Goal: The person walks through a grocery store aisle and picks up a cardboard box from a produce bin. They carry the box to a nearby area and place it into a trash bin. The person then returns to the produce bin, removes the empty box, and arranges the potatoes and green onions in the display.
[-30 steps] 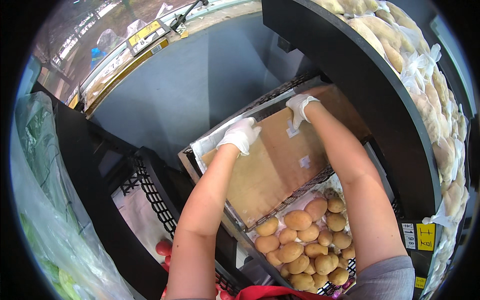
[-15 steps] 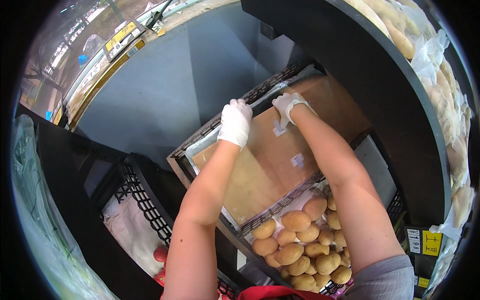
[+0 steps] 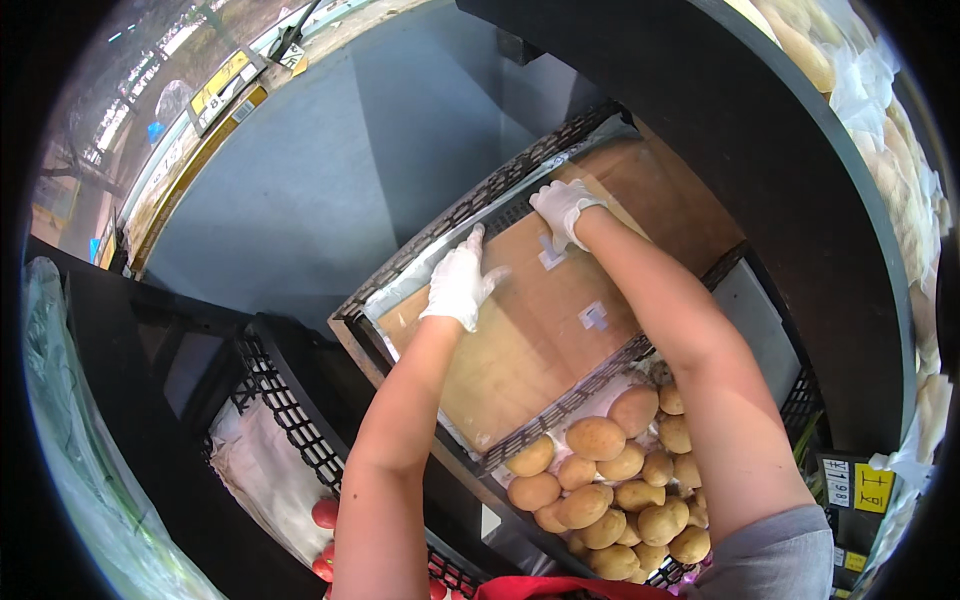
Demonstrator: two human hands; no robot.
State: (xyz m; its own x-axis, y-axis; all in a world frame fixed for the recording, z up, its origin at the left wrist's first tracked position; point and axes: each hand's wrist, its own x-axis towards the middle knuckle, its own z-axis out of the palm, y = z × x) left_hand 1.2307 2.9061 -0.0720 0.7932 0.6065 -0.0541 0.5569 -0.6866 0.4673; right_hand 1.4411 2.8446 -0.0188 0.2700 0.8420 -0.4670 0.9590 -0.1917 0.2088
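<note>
Both arms stretched forward. Left hand (image 3: 460,283) in white glove, flat, fingers spread, pressing on cardboard sheet (image 3: 540,320). Right hand (image 3: 563,208) gloved, fingers curled over sheet's far edge. Sheet lies in black crate (image 3: 420,262), above potatoes (image 3: 610,480).

Dark shelf (image 3: 700,130) overhangs cardboard (image 3: 540,330); crate rim (image 3: 440,225) blocks beyond

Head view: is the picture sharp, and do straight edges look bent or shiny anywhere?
Head view: hands and potatoes are sharp; the crate edges bow from fisheye; the plastic sheet by the left hand shows glare; the rim is dark and blurred.
</note>
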